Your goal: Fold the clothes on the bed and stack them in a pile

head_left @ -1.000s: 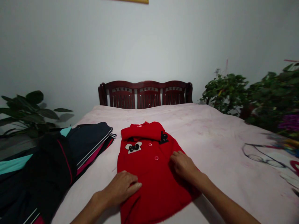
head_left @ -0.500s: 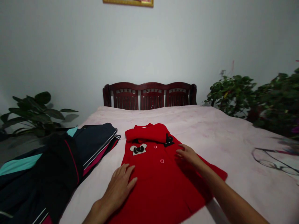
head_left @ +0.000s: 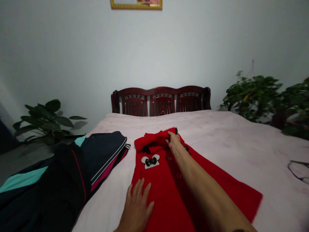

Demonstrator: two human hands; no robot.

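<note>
A red coat (head_left: pixel 159 183) with round buttons and a black-and-white bow patch lies front up on the bed, its sleeves folded across the top. My right hand (head_left: pixel 173 139) reaches over the coat and grips a sleeve (head_left: pixel 154 140) near its dark cuff, lifting it a little. Lower down, my left hand (head_left: pixel 138 203) rests flat on the coat's left side, fingers spread. Part of the coat's front is hidden beneath my right forearm.
Dark blue garments (head_left: pixel 103 151) with teal and pink parts are piled on the left of the bed (head_left: pixel 229 145). Eyeglasses (head_left: pixel 299 170) lie at the right edge. A wooden headboard (head_left: pixel 161 100) stands behind, with leafy plants (head_left: pixel 253 96) on the right and another plant (head_left: pixel 48 119) on the left.
My right hand has moved up and inward from the coat's right side and taken hold of the sleeve, raising it. My left hand has stayed on the coat, its fingers now flatter.
</note>
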